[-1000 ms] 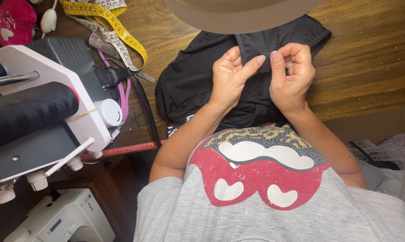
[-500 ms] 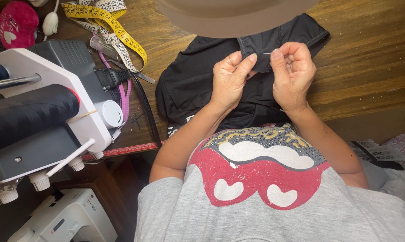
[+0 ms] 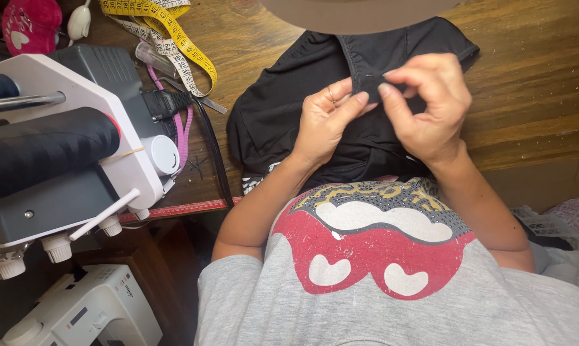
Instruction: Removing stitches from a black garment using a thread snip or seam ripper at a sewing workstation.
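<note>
Head view: left hand [image 3: 325, 125] and right hand [image 3: 424, 106] both pinching seam of black cloth [image 3: 270, 122] on worktop [image 3: 527, 96]. Cloth looking soft, light, floppy; thick seam seeming best place to grab.

Grey short-sleeved T-shirt [image 3: 392, 301], red print with white heart shapes and a leopard-patterned band across the chest, bare forearms, thin ring on a finger of the left hand [image 3: 325, 122], right hand [image 3: 427, 106] without rings.

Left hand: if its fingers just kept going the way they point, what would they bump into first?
The left hand points up and to the right, so it would probably meet the right hand first, across the pinched black garment. They look nearly touching, though depth is unclear.
</note>
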